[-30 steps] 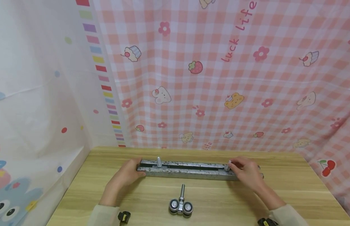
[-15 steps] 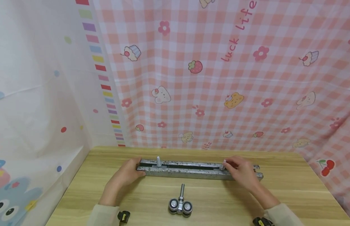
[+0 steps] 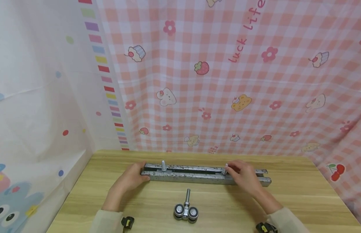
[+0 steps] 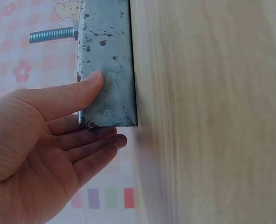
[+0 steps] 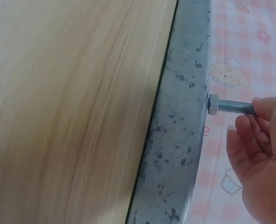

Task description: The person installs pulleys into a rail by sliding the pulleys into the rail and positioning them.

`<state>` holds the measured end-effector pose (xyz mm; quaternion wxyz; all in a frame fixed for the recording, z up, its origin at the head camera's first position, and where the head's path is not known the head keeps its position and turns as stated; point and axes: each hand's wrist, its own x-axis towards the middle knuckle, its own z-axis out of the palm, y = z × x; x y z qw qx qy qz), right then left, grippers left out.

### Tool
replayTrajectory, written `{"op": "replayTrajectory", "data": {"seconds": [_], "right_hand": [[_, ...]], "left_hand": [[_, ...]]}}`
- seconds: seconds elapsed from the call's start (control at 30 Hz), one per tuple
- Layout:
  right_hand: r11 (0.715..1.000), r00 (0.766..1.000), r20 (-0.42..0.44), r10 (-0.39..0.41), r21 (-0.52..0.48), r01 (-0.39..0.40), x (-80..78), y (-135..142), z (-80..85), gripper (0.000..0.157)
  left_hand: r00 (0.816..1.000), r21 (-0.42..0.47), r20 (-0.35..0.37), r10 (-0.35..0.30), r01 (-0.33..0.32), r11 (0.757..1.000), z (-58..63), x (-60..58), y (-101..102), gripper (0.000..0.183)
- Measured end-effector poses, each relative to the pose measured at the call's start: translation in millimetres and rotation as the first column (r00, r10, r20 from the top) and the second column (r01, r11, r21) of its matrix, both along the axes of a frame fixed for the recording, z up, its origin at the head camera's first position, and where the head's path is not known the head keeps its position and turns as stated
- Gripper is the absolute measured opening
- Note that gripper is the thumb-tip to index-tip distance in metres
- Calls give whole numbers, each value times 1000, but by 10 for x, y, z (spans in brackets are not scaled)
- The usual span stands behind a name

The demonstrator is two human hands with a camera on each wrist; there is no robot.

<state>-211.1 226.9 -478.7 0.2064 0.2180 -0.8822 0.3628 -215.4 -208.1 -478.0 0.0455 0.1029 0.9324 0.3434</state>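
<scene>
A slotted grey metal rail point(image 3: 195, 178), its paint chipped, lies lengthwise across the table. My left hand point(image 3: 131, 178) grips its left end; in the left wrist view the thumb presses the front face and the other fingers reach behind. An upright threaded bolt point(image 3: 163, 166) stands in the slot near that end. Farther right, my right hand point(image 3: 245, 178) pinches the tip of a second bolt point(image 5: 235, 107) between thumb and fingers. A hex nut point(image 5: 213, 104) sits at this bolt's base, right at the rail's edge. Whatever carries the bolts inside the rail is mostly hidden.
A loose roller trolley point(image 3: 186, 212) with black-and-silver wheels and a threaded bolt lies in front of the rail on the wooden table point(image 3: 157, 200). A pink checked cloth point(image 3: 215, 97) hangs behind, a white one point(image 3: 46, 106) at the left.
My right hand has slid the right bolt leftward along the slot, uncovering more of the rail's right end. The left hand, the left bolt and the loose trolley stay put.
</scene>
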Motion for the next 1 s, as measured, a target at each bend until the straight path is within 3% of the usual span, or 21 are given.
{"op": "replayTrajectory", "data": {"seconds": [1.0], "right_hand": [[1000,999,40,26,-13,-25,-23,-172,1,15]], "left_hand": [[1000,4,-18,1,-1,1000,30,8,5,49]]}}
